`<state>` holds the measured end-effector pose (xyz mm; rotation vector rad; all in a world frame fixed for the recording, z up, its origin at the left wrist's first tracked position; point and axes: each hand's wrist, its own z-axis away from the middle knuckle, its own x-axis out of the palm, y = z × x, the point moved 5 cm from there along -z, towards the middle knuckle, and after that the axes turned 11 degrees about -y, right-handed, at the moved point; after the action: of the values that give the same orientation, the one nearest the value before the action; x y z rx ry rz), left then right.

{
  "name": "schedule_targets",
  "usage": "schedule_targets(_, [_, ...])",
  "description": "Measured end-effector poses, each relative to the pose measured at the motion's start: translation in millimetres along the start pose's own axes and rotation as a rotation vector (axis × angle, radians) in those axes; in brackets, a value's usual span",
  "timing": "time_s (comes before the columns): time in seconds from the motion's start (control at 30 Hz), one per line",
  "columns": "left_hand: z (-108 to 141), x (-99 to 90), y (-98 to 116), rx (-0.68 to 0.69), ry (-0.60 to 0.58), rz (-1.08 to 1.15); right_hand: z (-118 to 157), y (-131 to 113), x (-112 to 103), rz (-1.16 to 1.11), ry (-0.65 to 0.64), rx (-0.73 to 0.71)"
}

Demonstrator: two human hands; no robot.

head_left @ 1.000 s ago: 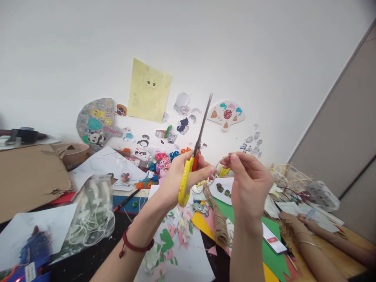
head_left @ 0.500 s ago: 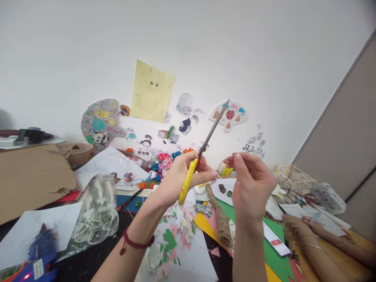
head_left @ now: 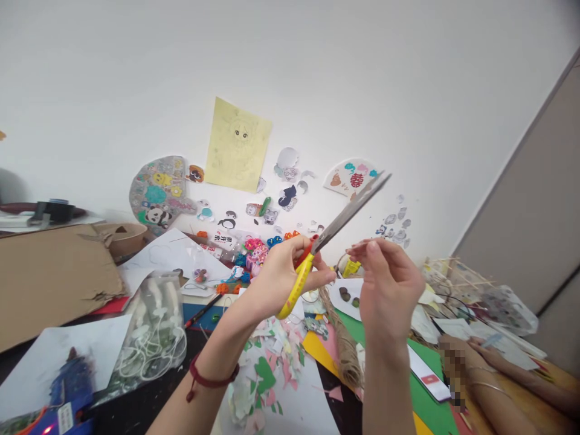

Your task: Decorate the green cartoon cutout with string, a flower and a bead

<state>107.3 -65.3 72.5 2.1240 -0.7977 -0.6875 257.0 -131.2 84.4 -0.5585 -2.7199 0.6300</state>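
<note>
My left hand (head_left: 290, 278) is closed on a pair of scissors (head_left: 301, 281) with yellow and red handles. The grey blades point up and to the right, slightly apart. Left thumb and fingertips come together near a thin tan strand of twine (head_left: 338, 263) that curves across to the other side. My right hand (head_left: 392, 278) is raised beside it, thumb and fingers pinched on the strand's other end, which is mostly hidden by the fingers. Below, between my wrists, lies a skein of brown twine (head_left: 348, 356).
Green and pink paper scraps (head_left: 267, 368) cover a white sheet. A blue glue gun (head_left: 72, 383) with a red light, a bag of white cords (head_left: 154, 338) and torn cardboard (head_left: 54, 284) lie left. Another person's arms (head_left: 493, 374) rest at right, near a phone (head_left: 428, 374).
The scissors have turned so their blades lean farther right, and the two blades now show slightly apart. Both hands keep nearly the same place; the view has shifted a little.
</note>
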Motion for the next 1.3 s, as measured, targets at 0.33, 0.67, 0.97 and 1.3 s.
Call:
schedule_targets(0.33, [6.2, -15.3, 5.4, -0.007, 0.070, -0.222, -1.7, 17.8, -1.8, 0.052, -0.385, 0.235])
schedule_targets(0.67, [7.5, -24.4, 2.9, 0.006, 0.127, -0.353, 1.3, 4.8, 1.2, 0.102, -0.245, 0.143])
schedule_targets(0.97, [7.9, -10.6, 11.6, 0.035, 0.292, -0.790, -1.2, -12.3, -4.5, -0.023, 0.037, 0.042])
schedule_targets(1.3, [-1.3, 11.1, -0.5, 0.041, 0.152, -0.809, -3.1, -12.3, -4.0, -0.187, 0.015, -0.070])
